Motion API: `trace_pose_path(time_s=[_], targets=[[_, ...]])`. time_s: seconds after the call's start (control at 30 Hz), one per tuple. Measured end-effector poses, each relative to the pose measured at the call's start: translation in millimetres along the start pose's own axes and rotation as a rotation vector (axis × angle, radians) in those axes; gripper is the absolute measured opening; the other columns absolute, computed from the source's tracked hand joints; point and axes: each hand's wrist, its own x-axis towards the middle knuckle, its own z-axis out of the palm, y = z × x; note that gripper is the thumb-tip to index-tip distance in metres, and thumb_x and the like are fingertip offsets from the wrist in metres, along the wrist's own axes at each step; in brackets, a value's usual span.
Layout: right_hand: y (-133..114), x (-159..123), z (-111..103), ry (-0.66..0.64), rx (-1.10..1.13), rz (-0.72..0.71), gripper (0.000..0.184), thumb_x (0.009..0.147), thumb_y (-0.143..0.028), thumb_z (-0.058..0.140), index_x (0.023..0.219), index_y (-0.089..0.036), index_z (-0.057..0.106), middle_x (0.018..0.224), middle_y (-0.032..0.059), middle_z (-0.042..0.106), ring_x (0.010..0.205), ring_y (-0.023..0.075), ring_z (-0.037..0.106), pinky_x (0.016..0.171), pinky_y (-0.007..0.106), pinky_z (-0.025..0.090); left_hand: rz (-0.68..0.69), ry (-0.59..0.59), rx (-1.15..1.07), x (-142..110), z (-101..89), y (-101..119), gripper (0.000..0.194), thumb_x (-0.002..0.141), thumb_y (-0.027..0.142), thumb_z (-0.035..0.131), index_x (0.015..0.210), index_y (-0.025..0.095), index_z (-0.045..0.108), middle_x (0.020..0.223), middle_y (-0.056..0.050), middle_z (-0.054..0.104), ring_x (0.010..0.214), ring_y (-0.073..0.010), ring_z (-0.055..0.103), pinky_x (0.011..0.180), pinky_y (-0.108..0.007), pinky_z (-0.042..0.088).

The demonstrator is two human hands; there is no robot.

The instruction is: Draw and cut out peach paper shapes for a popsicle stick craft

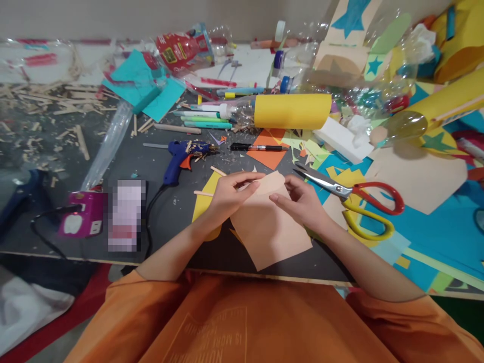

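A tan sheet of paper (266,229) lies on the dark table (170,212) in front of me, its far edge bent over. My left hand (230,193) pinches that folded far edge from the left. My right hand (300,200) presses its fingers on the same fold from the right. Under the sheet lies a piece of yellow paper (204,201). Scissors with red and yellow handles (355,199) rest just right of my right hand.
A blue glue gun (181,157) and a black pen (257,147) lie beyond my hands. Further back are a yellow paper roll (292,111), markers (206,121), plastic bottles and wood sticks. Coloured paper scraps cover the right side. A pink power strip (81,217) sits left.
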Motion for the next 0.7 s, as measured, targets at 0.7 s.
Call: trace_pose_path(time_s=[0.7], targets=[[-7.1, 2.5, -3.2, -0.021, 0.08, 0.148, 0.031, 0.068, -0.045, 0.075, 0.069, -0.019, 0.059, 0.056, -0.0049, 0.051, 0.051, 0.0085, 0.042, 0.047, 0.023, 0.031, 0.094, -0.094, 0.094, 2.3, 1.2, -2.0, 0.018, 0.085, 0.022, 0.062, 0.094, 0.019, 0.076, 0.097, -0.004, 0.078, 0.088, -0.0155, 0.073, 0.081, -0.024, 0.057]])
